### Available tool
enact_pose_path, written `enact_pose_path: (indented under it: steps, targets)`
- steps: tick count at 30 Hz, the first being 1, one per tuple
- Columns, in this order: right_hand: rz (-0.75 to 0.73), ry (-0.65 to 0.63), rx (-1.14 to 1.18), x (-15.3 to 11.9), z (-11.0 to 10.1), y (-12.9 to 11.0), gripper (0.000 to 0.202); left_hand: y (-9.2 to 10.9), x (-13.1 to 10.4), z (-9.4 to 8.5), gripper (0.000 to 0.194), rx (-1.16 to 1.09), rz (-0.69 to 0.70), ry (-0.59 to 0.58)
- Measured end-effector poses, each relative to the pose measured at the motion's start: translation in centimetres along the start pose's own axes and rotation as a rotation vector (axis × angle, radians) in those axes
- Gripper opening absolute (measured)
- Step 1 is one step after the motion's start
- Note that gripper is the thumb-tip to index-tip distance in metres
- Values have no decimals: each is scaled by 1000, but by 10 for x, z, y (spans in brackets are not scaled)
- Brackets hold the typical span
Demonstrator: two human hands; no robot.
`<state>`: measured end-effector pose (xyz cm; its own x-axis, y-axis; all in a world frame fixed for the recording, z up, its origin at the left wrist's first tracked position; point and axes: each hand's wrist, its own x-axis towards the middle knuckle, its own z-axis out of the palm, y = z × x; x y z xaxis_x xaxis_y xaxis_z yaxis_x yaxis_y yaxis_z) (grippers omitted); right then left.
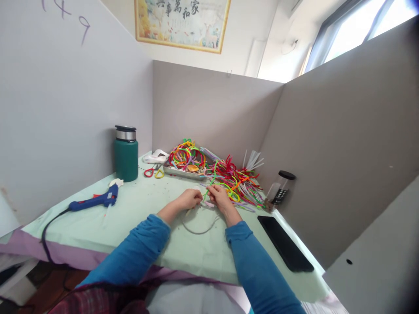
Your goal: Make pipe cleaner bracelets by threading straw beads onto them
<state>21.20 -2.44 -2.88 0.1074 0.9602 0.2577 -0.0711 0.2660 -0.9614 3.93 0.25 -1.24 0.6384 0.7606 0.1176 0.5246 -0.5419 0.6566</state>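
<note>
My left hand (190, 199) is closed in a pinch at the table's middle. Just to its right, my right hand (218, 197) pinches too. A green pipe cleaner (205, 195) runs in the small gap between them, with its ends hidden by my fingers. Below my hands lies a thin grey hoop (200, 233), curved like a headband. A small pink piece (208, 204) sits under my right hand, its kind unclear. Close beyond the right hand spreads a heap of colourful pipe cleaners (229, 170).
A metal tray (186, 174) holds coloured pipe-cleaner rings. Left are a green bottle (126, 159), a blue glue gun (94, 201) with its cord, and red-and-yellow-handled scissors (153, 173). On the right lie a black phone (284, 244) and a black-lidded clear jar (280, 189). Grey partitions (209, 104) enclose the table.
</note>
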Motion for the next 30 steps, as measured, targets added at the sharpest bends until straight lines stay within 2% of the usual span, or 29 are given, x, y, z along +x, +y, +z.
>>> enact_pose_path:
  steps: [7,13,16,20,23,25,28,30]
  targets:
    - [-47,-1,-59,-1,3,-1,37,-3,2,-1,14,-105,-4,-46]
    - [-81,45,-97,0,2,-1,37,-1,2,0,33,-251,-116,-41]
    - [-82,44,-102,0,2,-2,36,-1,2,0,35,-258,-66,-51]
    - [-38,43,-98,1,1,0,37,0,2,-4,28,-264,8,-10]
    - [23,35,-136,1,0,4,42,3,0,-11,28,-342,-19,34]
    - [81,-23,-164,2,-2,5,44,6,-2,-17,30,-412,-45,46]
    - [140,-92,-128,4,-3,5,43,9,-5,-21,32,-499,-55,17]
    - [96,-50,-83,7,-3,4,37,9,-6,-21,34,-525,-53,-18]
